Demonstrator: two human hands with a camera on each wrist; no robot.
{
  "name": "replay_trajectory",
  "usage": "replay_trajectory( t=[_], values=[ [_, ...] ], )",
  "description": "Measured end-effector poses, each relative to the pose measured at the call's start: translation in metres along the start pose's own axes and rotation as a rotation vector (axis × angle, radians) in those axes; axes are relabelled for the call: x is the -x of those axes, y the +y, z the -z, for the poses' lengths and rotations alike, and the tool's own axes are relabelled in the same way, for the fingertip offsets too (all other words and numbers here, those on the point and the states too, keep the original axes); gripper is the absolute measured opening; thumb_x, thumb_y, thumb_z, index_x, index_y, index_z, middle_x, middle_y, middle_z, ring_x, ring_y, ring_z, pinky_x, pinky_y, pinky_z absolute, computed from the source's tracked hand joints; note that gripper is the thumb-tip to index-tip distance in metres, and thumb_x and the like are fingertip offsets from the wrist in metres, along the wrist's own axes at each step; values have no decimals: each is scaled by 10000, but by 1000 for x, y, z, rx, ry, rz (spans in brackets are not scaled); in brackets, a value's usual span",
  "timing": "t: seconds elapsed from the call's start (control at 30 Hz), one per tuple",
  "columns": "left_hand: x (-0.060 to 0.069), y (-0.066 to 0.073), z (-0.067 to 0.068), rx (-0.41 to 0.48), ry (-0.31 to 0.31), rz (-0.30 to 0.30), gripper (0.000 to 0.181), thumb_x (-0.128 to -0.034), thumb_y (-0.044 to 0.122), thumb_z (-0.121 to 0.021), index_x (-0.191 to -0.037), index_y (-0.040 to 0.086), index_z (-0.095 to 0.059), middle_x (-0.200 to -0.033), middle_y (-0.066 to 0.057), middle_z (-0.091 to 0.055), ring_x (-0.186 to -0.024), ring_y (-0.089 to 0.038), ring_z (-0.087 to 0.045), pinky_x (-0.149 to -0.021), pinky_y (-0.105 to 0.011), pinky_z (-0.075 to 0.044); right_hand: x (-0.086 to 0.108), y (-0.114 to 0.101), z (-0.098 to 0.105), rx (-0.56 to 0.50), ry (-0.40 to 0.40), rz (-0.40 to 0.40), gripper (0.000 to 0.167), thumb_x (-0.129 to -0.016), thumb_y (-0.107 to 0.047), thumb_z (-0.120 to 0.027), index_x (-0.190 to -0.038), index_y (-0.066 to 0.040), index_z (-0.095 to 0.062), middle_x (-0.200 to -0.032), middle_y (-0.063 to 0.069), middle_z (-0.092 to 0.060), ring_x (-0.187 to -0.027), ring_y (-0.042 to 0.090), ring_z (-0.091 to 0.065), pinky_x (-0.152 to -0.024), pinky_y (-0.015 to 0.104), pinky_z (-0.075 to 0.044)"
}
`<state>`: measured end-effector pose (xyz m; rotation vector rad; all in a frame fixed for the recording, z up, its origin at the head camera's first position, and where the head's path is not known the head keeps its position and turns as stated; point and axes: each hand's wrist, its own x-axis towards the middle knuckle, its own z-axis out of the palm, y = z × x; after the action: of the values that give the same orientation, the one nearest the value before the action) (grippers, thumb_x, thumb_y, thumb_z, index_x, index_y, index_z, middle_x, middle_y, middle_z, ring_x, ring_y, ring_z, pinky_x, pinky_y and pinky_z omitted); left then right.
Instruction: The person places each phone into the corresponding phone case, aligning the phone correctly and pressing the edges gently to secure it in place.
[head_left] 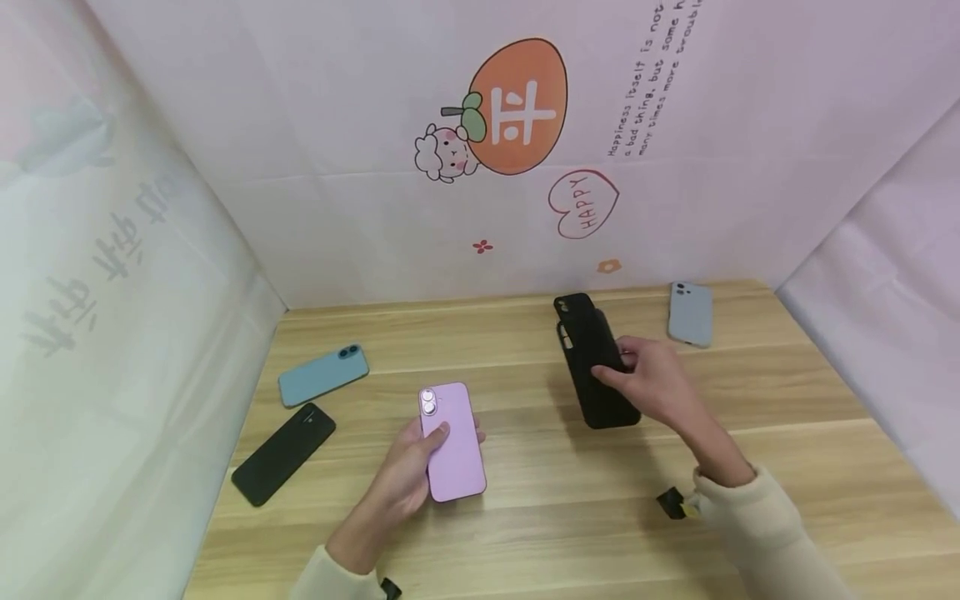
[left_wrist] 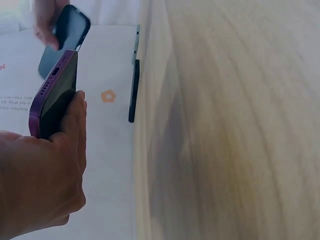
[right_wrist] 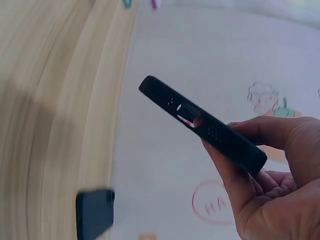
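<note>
My left hand (head_left: 403,473) grips a lilac phone (head_left: 459,458) by its sides, thumb on its back, lenses at the top left. In the left wrist view the phone's bottom edge (left_wrist: 50,82) shows its port. My right hand (head_left: 660,379) holds a black phone case (head_left: 603,396) between thumb and fingers, tilted above the table; the light wood shows through its camera cutout. The right wrist view shows the case's end (right_wrist: 200,125) with a port hole. Behind the case a black phone (head_left: 574,308) lies on the table, its lower part hidden.
A blue phone (head_left: 322,377) and another black phone (head_left: 283,454) lie at the left of the wooden table (head_left: 517,533). At the back right lies a grey phone (head_left: 690,321). Printed white cloth (head_left: 337,225) hangs around the back and sides.
</note>
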<state>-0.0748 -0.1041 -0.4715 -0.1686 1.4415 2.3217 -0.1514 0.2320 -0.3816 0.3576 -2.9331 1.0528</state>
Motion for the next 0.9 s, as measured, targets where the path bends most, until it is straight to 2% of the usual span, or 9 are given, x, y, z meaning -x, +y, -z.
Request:
replay_trajectory(
  t=[0.13,0.23,0.37,0.43,0.5,0.63,0.73,0.8,0.9],
  values=[
    [-1,-4,0,33,-28,6,498,-1153,132,-375,-1618,14,-243,-1541,-322,-493,-1301,-320,-650,-1063,-528,-539,2,-16,-18,-75,-27,34,326,-927,-160,-819,-808,-82,-526,-602,-87,-253,-519,69,-231,-498,232,-228],
    [-2,-5,-2,69,-48,2,496,-1155,175,-400,-1610,29,-269,-1486,-299,-557,-1285,-320,-657,-1055,-520,-545,3,-29,-33,-149,-47,49,297,-909,-130,-829,-821,-77,-551,-616,-93,-246,-532,64,-234,-509,228,-227],
    [-3,-3,-8,70,-29,4,534,-1153,281,-428,-1601,21,-296,-1437,-259,-590,-1284,-328,-644,-1057,-462,-531,4,-47,-51,-255,-96,55,187,-900,-84,-819,-892,-31,-640,-604,-96,-317,-533,58,-317,-504,207,-283],
    [-3,-2,-12,55,-14,5,576,-1148,324,-438,-1603,6,-285,-1444,-253,-557,-1289,-301,-617,-1075,-430,-495,5,-55,-58,-295,-120,65,159,-902,-81,-815,-928,-19,-672,-598,-98,-342,-529,51,-349,-497,200,-312],
    [-4,-2,-15,52,-4,2,613,-1141,360,-449,-1601,-7,-279,-1426,-181,-550,-1294,-250,-579,-1090,-398,-454,4,-62,-65,-336,-145,72,155,-905,-82,-813,-948,-11,-683,-591,-91,-368,-523,50,-362,-492,197,-332],
    [-4,-2,-19,75,-33,-20,634,-1141,406,-428,-1596,-19,-310,-1454,-135,-541,-1328,-214,-542,-1123,-390,-440,4,-73,-78,-443,-195,79,177,-922,-83,-797,-1008,32,-694,-641,-22,-647,-545,57,-578,-507,205,-498],
    [-5,-3,-21,96,-59,-30,628,-1148,420,-392,-1628,23,-306,-1523,-133,-519,-1383,-219,-522,-1149,-397,-445,4,-79,-87,-527,-243,61,195,-932,-68,-778,-1031,69,-680,-797,120,-783,-675,165,-754,-588,284,-618],
    [-4,-3,-22,108,-69,-33,618,-1154,427,-364,-1655,75,-280,-1572,-126,-479,-1424,-216,-482,-1170,-399,-425,5,-82,-92,-561,-264,51,203,-936,-67,-771,-1038,78,-672,-852,166,-794,-740,215,-785,-622,323,-640],
    [-5,-3,-24,126,-73,-33,613,-1157,454,-336,-1678,145,-239,-1624,-121,-415,-1476,-223,-416,-1208,-419,-378,5,-86,-99,-566,-270,40,187,-930,-77,-780,-1013,54,-677,-838,148,-795,-748,211,-781,-631,313,-636]
  ],
)
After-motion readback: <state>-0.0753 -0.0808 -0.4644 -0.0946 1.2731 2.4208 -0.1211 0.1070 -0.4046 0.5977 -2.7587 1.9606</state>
